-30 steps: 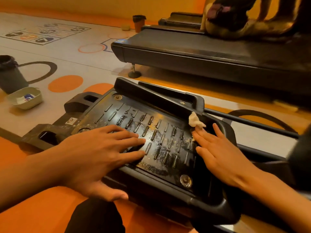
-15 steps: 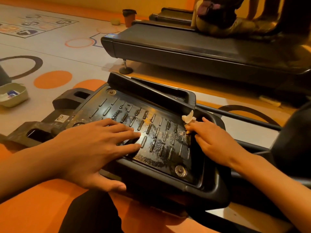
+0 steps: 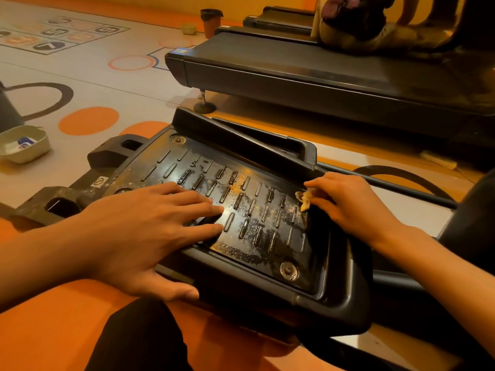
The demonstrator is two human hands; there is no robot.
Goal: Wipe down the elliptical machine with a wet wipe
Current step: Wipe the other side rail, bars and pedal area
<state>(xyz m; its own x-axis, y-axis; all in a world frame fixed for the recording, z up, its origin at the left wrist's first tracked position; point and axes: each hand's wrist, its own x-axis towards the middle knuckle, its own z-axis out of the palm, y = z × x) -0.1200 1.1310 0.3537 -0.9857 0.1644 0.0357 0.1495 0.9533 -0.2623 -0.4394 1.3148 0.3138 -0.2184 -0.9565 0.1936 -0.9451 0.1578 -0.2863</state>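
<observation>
Black and bumpy, the pedal (image 3: pixel 257 167) of the machine sat low over the orange floor (image 3: pixel 40 330), right in front of us. It looked wet and shiny, with little bits of grit on it. Our left hand (image 3: pixel 139 231) lay flat on the near left part of the pedal. Its fingers (image 3: pixel 192 199) were straight and close together, and they held nothing. Our right hand (image 3: pixel 351 207) was at the far right corner of the pedal. Its fingers were curled and pinched a small scrunched wipe (image 3: pixel 305 201) down on the pedal. A green tub (image 3: pixel 26 145) sat on the floor off to the left, well apart. A long black treadmill (image 3: pixel 294 70) stood behind the pedal, and a person (image 3: pixel 356 25) sat on it.
</observation>
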